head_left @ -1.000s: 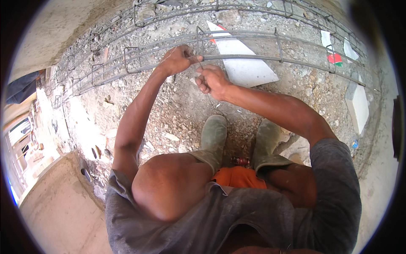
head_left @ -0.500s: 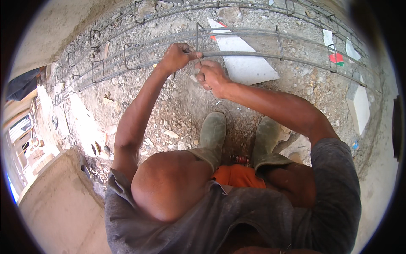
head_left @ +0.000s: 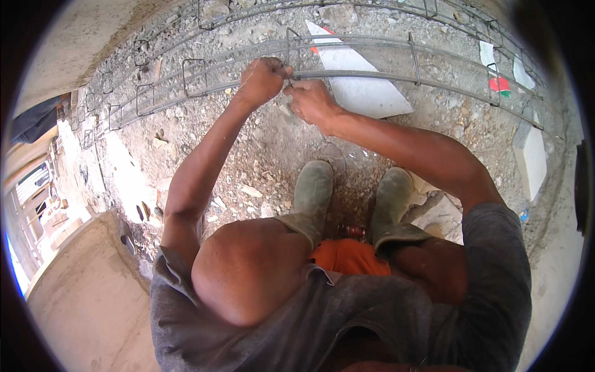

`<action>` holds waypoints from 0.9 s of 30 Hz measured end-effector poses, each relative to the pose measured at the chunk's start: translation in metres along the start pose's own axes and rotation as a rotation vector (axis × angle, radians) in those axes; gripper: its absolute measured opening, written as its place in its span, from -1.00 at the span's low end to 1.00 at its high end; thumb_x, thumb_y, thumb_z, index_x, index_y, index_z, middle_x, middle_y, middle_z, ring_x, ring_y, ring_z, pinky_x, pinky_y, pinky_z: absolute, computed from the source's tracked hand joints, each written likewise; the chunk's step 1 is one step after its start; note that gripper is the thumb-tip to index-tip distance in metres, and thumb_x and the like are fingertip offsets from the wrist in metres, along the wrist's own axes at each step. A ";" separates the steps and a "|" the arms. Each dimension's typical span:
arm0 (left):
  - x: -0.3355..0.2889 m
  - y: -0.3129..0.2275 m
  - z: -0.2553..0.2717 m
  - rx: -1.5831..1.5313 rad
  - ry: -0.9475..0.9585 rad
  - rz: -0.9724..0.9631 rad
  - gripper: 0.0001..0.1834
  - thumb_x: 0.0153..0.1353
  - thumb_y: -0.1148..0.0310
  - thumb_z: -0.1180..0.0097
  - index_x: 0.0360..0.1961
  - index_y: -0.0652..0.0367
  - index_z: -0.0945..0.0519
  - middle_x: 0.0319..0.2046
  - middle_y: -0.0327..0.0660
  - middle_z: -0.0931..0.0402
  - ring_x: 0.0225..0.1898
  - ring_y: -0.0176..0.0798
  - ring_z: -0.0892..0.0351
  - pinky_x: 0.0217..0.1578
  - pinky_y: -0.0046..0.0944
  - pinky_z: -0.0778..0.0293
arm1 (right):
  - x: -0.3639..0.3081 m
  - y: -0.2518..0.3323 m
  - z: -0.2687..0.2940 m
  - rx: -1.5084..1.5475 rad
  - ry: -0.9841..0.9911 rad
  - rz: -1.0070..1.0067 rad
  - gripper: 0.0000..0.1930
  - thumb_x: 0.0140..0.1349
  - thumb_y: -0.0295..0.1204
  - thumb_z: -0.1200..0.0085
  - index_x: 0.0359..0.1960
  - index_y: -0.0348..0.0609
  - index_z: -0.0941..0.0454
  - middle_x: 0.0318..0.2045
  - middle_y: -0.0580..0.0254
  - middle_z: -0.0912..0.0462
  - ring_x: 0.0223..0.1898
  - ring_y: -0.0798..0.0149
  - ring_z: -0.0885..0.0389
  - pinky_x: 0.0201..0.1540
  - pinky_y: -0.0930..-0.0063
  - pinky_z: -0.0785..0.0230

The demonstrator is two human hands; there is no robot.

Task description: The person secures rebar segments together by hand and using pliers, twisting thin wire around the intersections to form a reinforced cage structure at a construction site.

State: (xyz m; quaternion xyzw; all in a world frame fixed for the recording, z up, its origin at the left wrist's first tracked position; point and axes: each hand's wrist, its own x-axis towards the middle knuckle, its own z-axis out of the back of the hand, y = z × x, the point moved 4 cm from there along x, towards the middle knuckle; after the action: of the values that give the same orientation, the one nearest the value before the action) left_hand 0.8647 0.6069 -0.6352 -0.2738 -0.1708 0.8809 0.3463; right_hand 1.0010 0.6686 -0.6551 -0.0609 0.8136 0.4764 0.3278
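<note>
A long rebar cage (head_left: 365, 74) of thin steel bars and rectangular stirrups crosses in front of me. Both my hands are at its near bar, beside an upright stirrup (head_left: 287, 47). My left hand (head_left: 263, 79) is closed, thumb and fingers pinched at the joint, with a thin strand of tie wire (head_left: 250, 73) lying across its back. Just to the right and slightly nearer, my right hand (head_left: 312, 104) has its fingers curled around the wire below the bar. The fingers partly hide the wire and the joint.
A second rebar cage (head_left: 260, 12) lies farther off. Under the bars are a white pointed sheet (head_left: 365, 93) and a red and green scrap (head_left: 498, 85). A pale block (head_left: 530, 158) lies at the right. Rubble (head_left: 242, 155) covers the ground around my rubber boots (head_left: 314, 189).
My left hand has turned and shifted slightly right, its back now showing more. The right hand has risen slightly, closer to the bar. Both remain at the same joint.
</note>
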 end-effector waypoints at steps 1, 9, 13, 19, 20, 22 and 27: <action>-0.001 -0.002 -0.001 0.035 -0.038 -0.016 -0.61 0.20 0.06 -0.22 -0.35 0.25 -0.64 -0.43 0.07 -0.65 -0.33 0.09 -0.63 -0.18 0.03 -0.46 | 0.003 0.004 0.001 -0.079 -0.008 0.061 -0.78 0.27 -0.46 0.03 -0.38 -0.39 -0.60 -0.63 0.11 -0.52 -0.63 0.33 -0.41 -0.61 0.30 -0.14; -0.016 -0.009 -0.006 0.097 -0.267 -0.032 -0.66 0.27 0.11 -0.13 -0.37 0.22 -0.60 -0.44 0.10 -0.64 -0.31 0.19 -0.63 -0.15 0.10 -0.42 | -0.004 0.072 0.005 -0.742 0.070 0.191 -0.76 0.17 -0.50 0.05 -0.44 -0.47 -0.61 -0.53 -0.20 -0.63 -0.49 0.05 -0.65 -0.43 0.14 -0.44; -0.018 -0.014 -0.005 -0.017 -0.261 0.008 -0.68 0.31 0.15 -0.11 -0.39 0.22 -0.57 -0.46 0.08 -0.63 -0.33 0.20 -0.61 -0.13 0.09 -0.35 | 0.028 0.092 0.020 -1.188 0.144 0.367 -0.77 0.18 -0.42 -0.01 -0.42 -0.41 -0.59 -0.49 -0.14 -0.60 -0.39 0.04 -0.61 -0.32 0.14 -0.43; -0.024 -0.010 -0.011 -0.080 -0.283 0.042 -0.72 0.35 0.18 -0.08 -0.34 0.20 -0.53 -0.49 -0.02 -0.64 -0.35 0.13 -0.59 0.00 0.06 -0.19 | 0.035 0.116 0.018 -1.573 0.002 0.338 -0.78 0.11 -0.47 -0.10 -0.22 -0.28 -0.66 -0.11 -0.08 -0.69 -0.02 -0.08 -0.67 0.18 -0.11 -0.33; -0.024 -0.007 -0.013 -0.074 -0.290 0.032 -0.73 0.35 0.18 -0.08 -0.33 0.19 -0.52 -0.49 -0.03 -0.64 -0.36 0.12 -0.58 0.02 0.06 -0.16 | 0.038 0.113 0.020 -1.589 -0.001 0.348 -0.76 0.12 -0.44 -0.12 -0.20 -0.27 -0.67 -0.10 -0.07 -0.69 -0.03 -0.08 -0.68 0.18 -0.10 -0.34; -0.024 -0.005 -0.016 -0.034 -0.311 0.005 -0.74 0.35 0.18 -0.08 -0.32 0.17 -0.51 -0.49 -0.07 -0.64 -0.35 0.10 -0.59 0.02 0.07 -0.16 | 0.045 0.106 0.021 -1.623 -0.007 0.365 -0.73 0.14 -0.37 -0.16 -0.16 -0.24 -0.67 -0.09 -0.05 -0.69 -0.04 -0.06 -0.69 0.18 -0.09 -0.35; -0.020 -0.006 -0.021 -0.052 -0.299 -0.046 -0.78 0.35 0.20 -0.09 -0.30 0.13 -0.52 -0.42 -0.13 -0.68 -0.31 0.05 -0.63 0.02 0.03 -0.21 | 0.057 0.094 0.028 -1.747 0.044 0.130 -0.55 0.14 -0.07 -0.25 -0.04 -0.09 -0.68 -0.06 0.09 -0.71 -0.02 0.04 -0.69 0.14 -0.02 -0.39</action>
State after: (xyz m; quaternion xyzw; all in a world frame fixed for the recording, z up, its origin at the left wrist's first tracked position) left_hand 0.8926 0.5989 -0.6414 -0.1447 -0.2495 0.8989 0.3300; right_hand 0.9311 0.7542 -0.6292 -0.2527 0.1658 0.9456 0.1205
